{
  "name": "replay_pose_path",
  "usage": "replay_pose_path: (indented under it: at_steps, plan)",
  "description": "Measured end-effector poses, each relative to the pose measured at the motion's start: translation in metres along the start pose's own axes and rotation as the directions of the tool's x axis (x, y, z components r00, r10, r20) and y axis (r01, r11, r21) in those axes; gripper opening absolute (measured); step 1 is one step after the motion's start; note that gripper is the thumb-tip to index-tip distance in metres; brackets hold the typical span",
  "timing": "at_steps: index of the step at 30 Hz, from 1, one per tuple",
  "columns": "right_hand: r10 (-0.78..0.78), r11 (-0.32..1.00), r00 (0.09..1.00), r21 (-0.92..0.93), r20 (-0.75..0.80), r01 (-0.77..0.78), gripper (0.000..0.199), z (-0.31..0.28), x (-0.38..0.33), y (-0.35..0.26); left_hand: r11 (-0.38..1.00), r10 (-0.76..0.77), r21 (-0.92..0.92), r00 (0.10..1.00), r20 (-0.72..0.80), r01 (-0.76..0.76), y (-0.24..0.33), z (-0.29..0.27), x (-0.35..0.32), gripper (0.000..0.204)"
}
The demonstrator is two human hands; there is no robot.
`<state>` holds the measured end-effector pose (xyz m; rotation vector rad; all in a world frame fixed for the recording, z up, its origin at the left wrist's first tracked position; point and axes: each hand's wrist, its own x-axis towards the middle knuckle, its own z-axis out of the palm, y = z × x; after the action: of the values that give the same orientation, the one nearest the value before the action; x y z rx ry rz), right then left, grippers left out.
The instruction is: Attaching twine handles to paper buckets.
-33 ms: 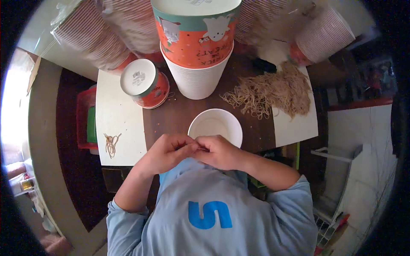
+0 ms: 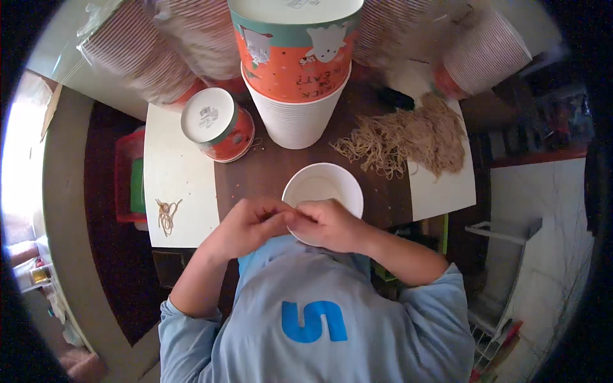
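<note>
A tall stack of white paper cups (image 2: 295,118) stands at the far middle of the brown bench (image 2: 255,172), with an orange and teal cup on top. Just to its left an orange cup (image 2: 217,124) lies tilted. A heap of tan rubber bands (image 2: 408,137) is spread at the right. A few bands (image 2: 167,214) lie on the white board (image 2: 175,179) at the left. Sleeves of striped cups (image 2: 140,57) lie behind.

Bowl (image 2: 322,188) sits on the bench (image 2: 175,179), centre, near edge. Both hands meet at its near rim: left hand (image 2: 246,226), right hand (image 2: 332,225). Cup stack (image 2: 294,76) behind bowl. Tipped cup (image 2: 217,124) left of stack. Band pile (image 2: 408,137) right of bowl. Few loose bands (image 2: 167,214) far left.
</note>
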<state>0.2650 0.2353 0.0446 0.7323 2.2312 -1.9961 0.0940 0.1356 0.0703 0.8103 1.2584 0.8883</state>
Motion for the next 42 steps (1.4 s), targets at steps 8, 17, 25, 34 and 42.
replay_pose_path:
  at_steps: [8, 17, 25, 34, 42]
  plan:
    - [-0.058, 0.965, 0.952, -0.263, -0.301, -0.024, 0.019, -0.064, -0.035, 0.045, 0.977, -0.203, -0.048, 0.977, 0.071, 0.206, -0.053, -0.037, -0.015, 0.017]
    - [-0.418, 0.794, 0.890, -0.549, -0.181, 0.262, 0.063, -0.015, -0.024, -0.009, 0.998, -0.012, 0.068, 0.993, 0.114, 0.005, -0.022, -0.003, 0.016, 0.017]
    - [-0.311, 0.950, 0.907, -0.078, -0.285, 0.302, 0.040, 0.004, -0.007, 0.016, 0.960, -0.177, -0.207, 0.981, 0.084, 0.191, -0.038, 0.003, 0.027, 0.023]
    - [-0.544, 0.818, 0.751, -0.434, -0.373, 0.377, 0.018, 0.005, -0.009, 0.026, 0.849, -0.246, -0.463, 0.966, 0.084, 0.256, -0.041, 0.002, 0.023, 0.028]
    - [-0.551, 0.809, 0.772, -0.427, -0.316, 0.403, 0.020, 0.006, -0.010, 0.026, 0.971, -0.103, -0.217, 0.995, -0.012, 0.098, -0.043, 0.006, 0.020, 0.014]
